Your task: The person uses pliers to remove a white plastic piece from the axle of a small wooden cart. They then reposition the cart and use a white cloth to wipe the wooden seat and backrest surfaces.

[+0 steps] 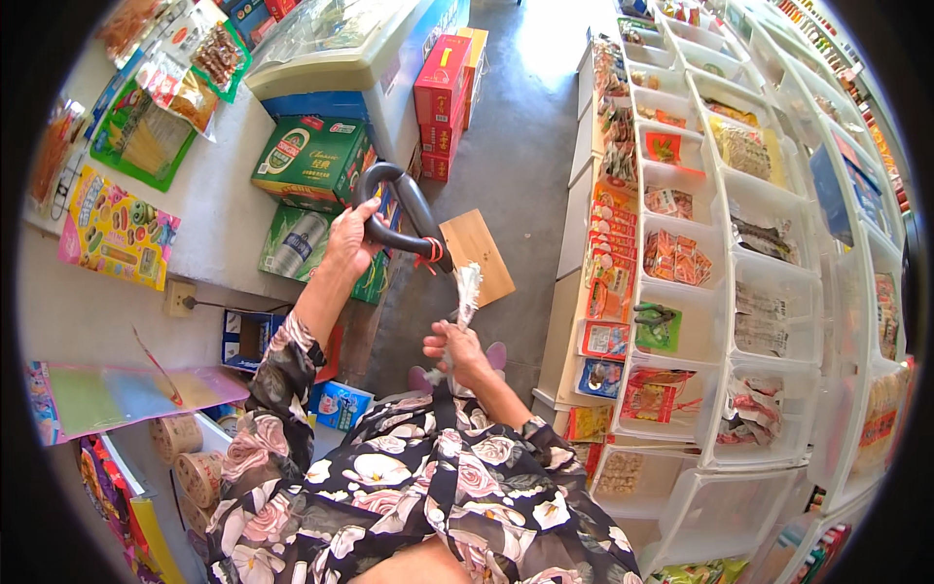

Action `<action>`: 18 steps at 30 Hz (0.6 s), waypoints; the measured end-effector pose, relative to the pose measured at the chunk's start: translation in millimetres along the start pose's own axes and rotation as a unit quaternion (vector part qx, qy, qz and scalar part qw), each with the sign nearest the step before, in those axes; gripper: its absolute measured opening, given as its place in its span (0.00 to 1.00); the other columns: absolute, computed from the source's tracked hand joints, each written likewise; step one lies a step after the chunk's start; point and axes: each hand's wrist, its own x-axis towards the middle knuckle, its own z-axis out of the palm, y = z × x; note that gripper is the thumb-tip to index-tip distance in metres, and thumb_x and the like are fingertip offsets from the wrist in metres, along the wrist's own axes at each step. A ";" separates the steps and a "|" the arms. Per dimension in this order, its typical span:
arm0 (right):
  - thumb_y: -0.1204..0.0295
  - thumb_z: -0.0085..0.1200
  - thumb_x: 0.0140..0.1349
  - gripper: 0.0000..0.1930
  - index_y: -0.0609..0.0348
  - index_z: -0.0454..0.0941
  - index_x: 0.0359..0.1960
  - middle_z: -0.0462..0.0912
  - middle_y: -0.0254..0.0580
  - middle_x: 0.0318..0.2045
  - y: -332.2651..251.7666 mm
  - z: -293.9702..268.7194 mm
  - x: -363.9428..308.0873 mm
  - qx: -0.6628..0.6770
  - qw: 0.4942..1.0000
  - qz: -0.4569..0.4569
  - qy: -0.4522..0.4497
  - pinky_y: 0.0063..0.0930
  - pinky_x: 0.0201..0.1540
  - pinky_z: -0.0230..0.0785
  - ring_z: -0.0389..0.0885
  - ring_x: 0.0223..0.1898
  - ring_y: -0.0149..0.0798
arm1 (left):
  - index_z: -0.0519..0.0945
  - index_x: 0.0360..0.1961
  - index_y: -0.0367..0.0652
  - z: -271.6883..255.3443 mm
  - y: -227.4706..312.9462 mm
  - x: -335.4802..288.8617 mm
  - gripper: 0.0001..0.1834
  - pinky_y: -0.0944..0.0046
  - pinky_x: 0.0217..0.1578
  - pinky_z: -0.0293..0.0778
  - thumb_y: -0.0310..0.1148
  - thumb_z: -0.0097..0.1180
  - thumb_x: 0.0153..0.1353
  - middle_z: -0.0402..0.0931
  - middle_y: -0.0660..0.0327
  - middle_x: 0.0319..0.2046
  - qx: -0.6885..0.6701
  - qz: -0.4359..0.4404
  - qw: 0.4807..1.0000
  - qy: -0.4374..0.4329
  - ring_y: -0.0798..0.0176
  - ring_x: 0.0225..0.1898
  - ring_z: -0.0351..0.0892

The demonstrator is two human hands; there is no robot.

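Note:
My left hand [355, 232] is raised in front of me, its fingers closed round one side of a thick black loop [418, 206] shaped like a U-lock. A red tie [428, 252] is wound round the loop near its lower corner. Lower and to the right, my right hand [455, 348] is closed on a whitish frayed strip [468, 290] that sticks up out of the fist. The strip's upper end lies just below the loop's lower corner; I cannot tell whether they touch. Its exact kind is unclear.
On the right stand shelves of clear bins [681, 331] with packaged snacks. To the left are a counter [219, 185] with hanging packets, a green carton [311, 161] and a white-and-blue freezer [365, 58]. Red boxes [443, 92] and a flat tan board [477, 255] lie along the grey floor.

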 end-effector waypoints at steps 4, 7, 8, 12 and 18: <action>0.61 0.45 0.64 0.18 0.59 0.70 0.49 0.80 0.39 0.33 -0.1 -74.2 -5.8 -0.107 0.991 -0.060 0.053 0.19 0.19 0.61 0.78 0.29 0.28 | 0.74 0.31 0.40 25.6 5.2 13.1 0.07 0.59 0.27 0.77 0.25 0.60 0.52 0.73 0.61 0.20 0.088 0.018 0.996 0.018 0.64 0.21 0.75; 0.63 0.46 0.64 0.17 0.60 0.70 0.50 0.79 0.37 0.31 6.4 -126.3 -15.1 -0.092 0.990 -0.038 0.105 0.17 0.17 0.61 0.76 0.26 0.26 | 0.76 0.32 0.41 18.1 19.9 13.7 0.08 0.58 0.28 0.77 0.27 0.62 0.52 0.76 0.61 0.23 0.075 -0.024 0.996 0.029 0.63 0.23 0.78; 0.59 0.47 0.62 0.19 0.61 0.72 0.48 0.79 0.39 0.29 10.4 -137.9 -17.9 -0.045 0.989 -0.034 0.140 0.19 0.15 0.59 0.73 0.21 0.27 | 0.76 0.31 0.40 13.6 24.8 12.5 0.08 0.56 0.27 0.78 0.28 0.63 0.51 0.77 0.59 0.24 0.083 -0.031 0.995 0.036 0.62 0.24 0.78; 0.65 0.43 0.63 0.15 0.60 0.71 0.47 0.79 0.39 0.30 14.5 -179.4 -21.0 0.008 0.984 0.023 0.176 0.20 0.17 0.60 0.76 0.25 0.28 | 0.75 0.36 0.41 1.2 18.8 -3.9 0.11 0.55 0.33 0.78 0.30 0.62 0.54 0.78 0.59 0.29 0.087 -0.010 0.994 0.065 0.62 0.31 0.80; 0.64 0.46 0.62 0.16 0.58 0.73 0.47 0.80 0.38 0.31 7.4 -213.4 -13.9 -0.031 0.987 0.029 0.155 0.22 0.19 0.60 0.77 0.27 0.29 | 0.73 0.39 0.45 10.7 -41.6 -55.6 0.10 0.56 0.40 0.75 0.35 0.58 0.59 0.77 0.60 0.35 0.032 0.094 0.994 0.045 0.61 0.39 0.78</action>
